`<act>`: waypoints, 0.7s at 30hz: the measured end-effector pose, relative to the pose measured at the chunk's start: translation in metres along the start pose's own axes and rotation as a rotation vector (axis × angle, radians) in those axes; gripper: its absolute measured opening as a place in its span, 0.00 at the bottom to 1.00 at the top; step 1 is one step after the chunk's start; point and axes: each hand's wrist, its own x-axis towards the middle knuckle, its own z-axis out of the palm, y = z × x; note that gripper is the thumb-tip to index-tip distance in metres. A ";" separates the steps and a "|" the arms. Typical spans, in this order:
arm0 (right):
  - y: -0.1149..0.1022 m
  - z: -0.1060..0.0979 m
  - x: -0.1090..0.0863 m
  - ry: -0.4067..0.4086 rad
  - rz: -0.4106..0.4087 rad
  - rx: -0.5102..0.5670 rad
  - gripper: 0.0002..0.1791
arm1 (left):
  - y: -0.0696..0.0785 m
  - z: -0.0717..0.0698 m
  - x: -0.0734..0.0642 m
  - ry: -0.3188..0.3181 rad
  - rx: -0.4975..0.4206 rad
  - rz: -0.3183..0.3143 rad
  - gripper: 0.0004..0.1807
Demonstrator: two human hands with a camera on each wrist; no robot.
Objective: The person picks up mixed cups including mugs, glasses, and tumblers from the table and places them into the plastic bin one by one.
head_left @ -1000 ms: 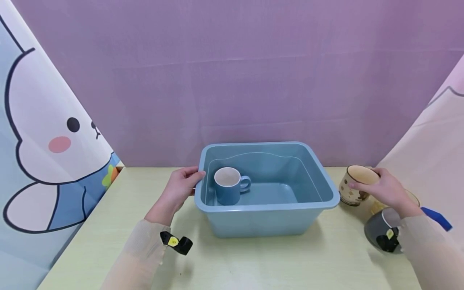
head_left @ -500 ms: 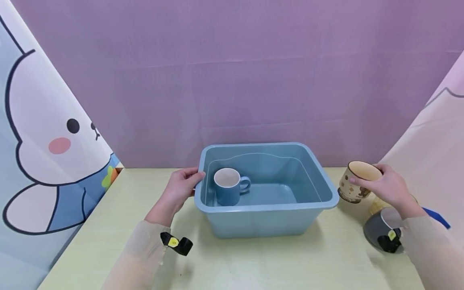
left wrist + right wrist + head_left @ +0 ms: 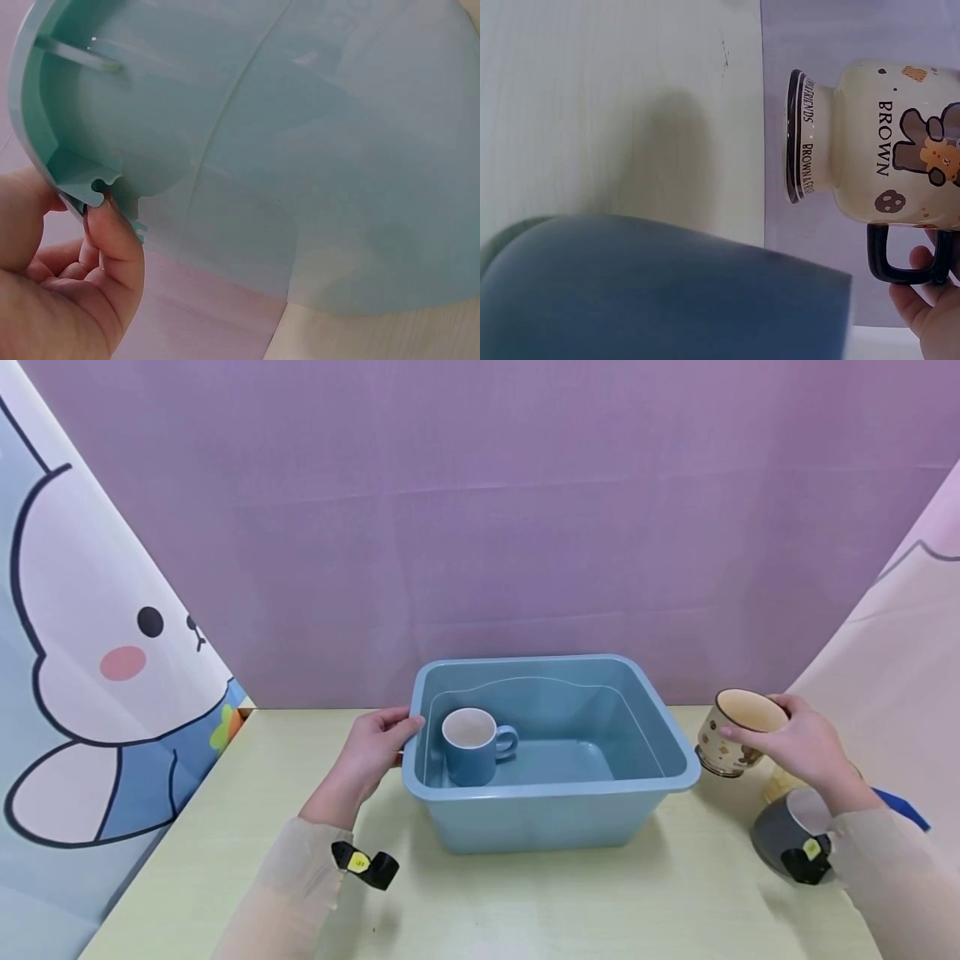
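My left hand [image 3: 371,752] pinches the left rim of a light blue plastic basin [image 3: 532,822], with the thumb on top. In the left wrist view the fingers curl under the rim at a notched rib. Inside the basin, at its left end, a blue mug [image 3: 468,764] with a white interior stands upright. To the right of the basin, my right hand [image 3: 806,747] holds a cream mug [image 3: 722,742] with a bear print and dark rim. Fingers hook its black handle [image 3: 907,276] in the right wrist view, where the mug hangs over its shadow on the table.
A dark grey mug [image 3: 776,839] stands below my right wrist, partly covered by the sleeve. Behind it show a yellowish item [image 3: 780,783] and a blue piece [image 3: 903,808], both mostly hidden. A purple cloth [image 3: 525,527] hangs behind the table [image 3: 465,910].
My right hand has lifted the cream mug slightly and shifted it a little left, then nearly stopped. The left hand and basin stay in place.
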 end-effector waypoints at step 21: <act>-0.015 -0.002 -0.003 0.112 -0.071 0.024 0.47 | -0.002 0.000 0.001 -0.004 -0.012 0.009 0.23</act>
